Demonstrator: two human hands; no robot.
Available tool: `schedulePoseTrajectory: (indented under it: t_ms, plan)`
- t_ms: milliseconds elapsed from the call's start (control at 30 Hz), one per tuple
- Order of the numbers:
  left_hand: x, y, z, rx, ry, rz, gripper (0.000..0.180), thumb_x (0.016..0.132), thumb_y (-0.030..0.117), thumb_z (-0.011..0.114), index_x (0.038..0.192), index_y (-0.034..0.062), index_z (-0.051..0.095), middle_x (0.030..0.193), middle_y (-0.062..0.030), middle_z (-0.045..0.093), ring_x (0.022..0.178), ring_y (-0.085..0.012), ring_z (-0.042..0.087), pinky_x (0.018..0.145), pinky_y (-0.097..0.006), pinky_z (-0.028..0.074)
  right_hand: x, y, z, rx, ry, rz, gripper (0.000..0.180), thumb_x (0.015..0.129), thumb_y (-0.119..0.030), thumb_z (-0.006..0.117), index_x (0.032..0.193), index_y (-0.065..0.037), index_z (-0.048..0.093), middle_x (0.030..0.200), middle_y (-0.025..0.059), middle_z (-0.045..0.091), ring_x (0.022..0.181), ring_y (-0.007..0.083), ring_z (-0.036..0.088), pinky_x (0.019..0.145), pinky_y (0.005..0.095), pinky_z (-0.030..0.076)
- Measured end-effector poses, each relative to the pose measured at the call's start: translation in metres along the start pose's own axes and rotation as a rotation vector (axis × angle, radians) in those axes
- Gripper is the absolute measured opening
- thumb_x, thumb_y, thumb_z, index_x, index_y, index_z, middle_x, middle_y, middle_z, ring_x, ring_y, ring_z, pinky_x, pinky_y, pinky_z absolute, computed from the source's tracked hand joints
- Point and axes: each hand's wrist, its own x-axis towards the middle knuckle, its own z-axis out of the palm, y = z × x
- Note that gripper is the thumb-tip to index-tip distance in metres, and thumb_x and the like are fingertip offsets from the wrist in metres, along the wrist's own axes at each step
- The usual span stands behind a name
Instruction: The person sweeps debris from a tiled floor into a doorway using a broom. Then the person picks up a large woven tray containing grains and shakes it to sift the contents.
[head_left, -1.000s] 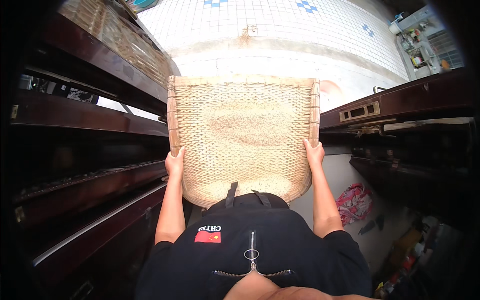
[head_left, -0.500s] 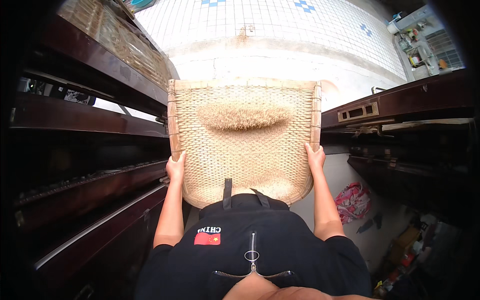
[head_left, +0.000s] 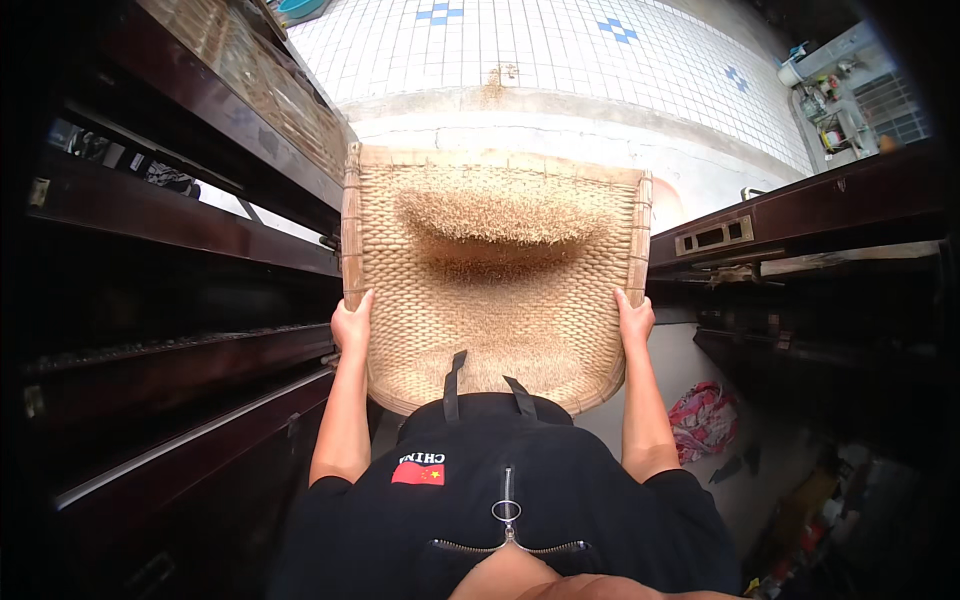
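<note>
A wide woven winnowing basket (head_left: pixel 395 335) stretches out in front of my body, its rounded end close against me and its straight edge away from me. My left hand (head_left: pixel 352 322) is wrapped round its left rim, and my right hand (head_left: pixel 634 321) grips the right rim at about the same height. Above the far half of the weave, a band of tan grain (head_left: pixel 505 220) hangs in the air with a dark shadow under it. More grain (head_left: pixel 500 365) lies at the near end, by my black shirt and its straps.
Dark wooden door leaves (head_left: pixel 190 235) flank me on the left, with another dark door (head_left: pixel 790 225) at right. Beyond a pale concrete sill (head_left: pixel 440 132) spreads white tiled ground (head_left: pixel 540 50) with a small grain spill (head_left: pixel 493 82). A pink patterned cloth (head_left: pixel 703 418) lies at right.
The basket's far edge has moved slightly away from me and tilted a little. The grain band stands out more above the weave, with a deeper shadow beneath. Both hands keep their hold.
</note>
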Motion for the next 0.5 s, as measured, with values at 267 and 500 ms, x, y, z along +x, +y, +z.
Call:
schedulePoseTrajectory:
  t_ms: [267,500]
  plan:
    - [-0.01,-0.029,-0.009,-0.381,-0.025,-0.033,0.033,0.083,0.028,0.071,0.1,-0.0004,0.067,0.091,-0.007,0.07,0.082,-0.0143,0.065,0.075,-0.028,0.049,-0.028,-0.052,-0.045,0.079,0.068,-0.107,0.048,0.075,-0.039,0.076,0.095,0.002,0.062,0.091,0.0201,0.068,0.086,0.0323,0.067,0.075,0.0394,0.051]
    - [0.008,-0.008,0.018,-0.294,-0.058,0.033,0.043,0.078,0.038,0.074,0.101,0.0023,0.067,0.092,-0.0082,0.069,0.083,-0.0186,0.065,0.077,-0.031,0.049,0.003,-0.008,-0.009,0.024,0.124,-0.03,0.057,0.073,-0.045,0.075,0.099,0.004,0.06,0.093,0.0233,0.067,0.091,0.0378,0.064,0.08,0.0417,0.049]
